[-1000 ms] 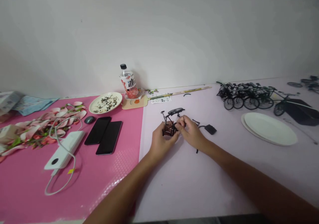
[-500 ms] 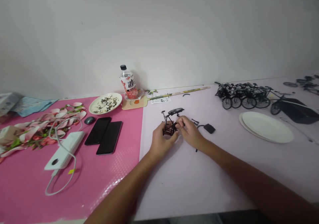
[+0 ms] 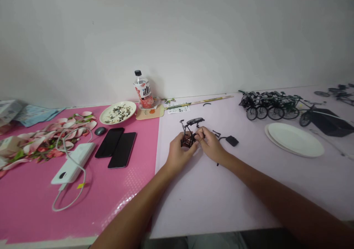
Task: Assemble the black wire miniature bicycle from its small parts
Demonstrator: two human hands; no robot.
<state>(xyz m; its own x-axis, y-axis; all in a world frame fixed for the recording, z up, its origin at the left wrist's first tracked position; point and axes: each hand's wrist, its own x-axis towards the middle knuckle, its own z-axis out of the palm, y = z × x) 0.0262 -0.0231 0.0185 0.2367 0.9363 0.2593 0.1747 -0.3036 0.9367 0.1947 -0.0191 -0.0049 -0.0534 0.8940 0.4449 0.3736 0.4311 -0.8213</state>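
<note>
While gripping the model bicycle [image 3: 195, 121] with left hand [image 3: 177, 154], likely for steadiness, holds right hand [image 3: 213, 145] with fingers pinched closed at its right.

Left hand [image 3: 179, 151] holding small black bicycle frame [image 3: 188, 132], white plates [image 3: 295, 139]

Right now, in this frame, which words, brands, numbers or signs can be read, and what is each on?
None can be quoted with certainty.
Bottle: bold dark label lettering, too blurred.
Printed slip: dark print, too small.
Long narrow strip: faint marks, unreadable.
</note>
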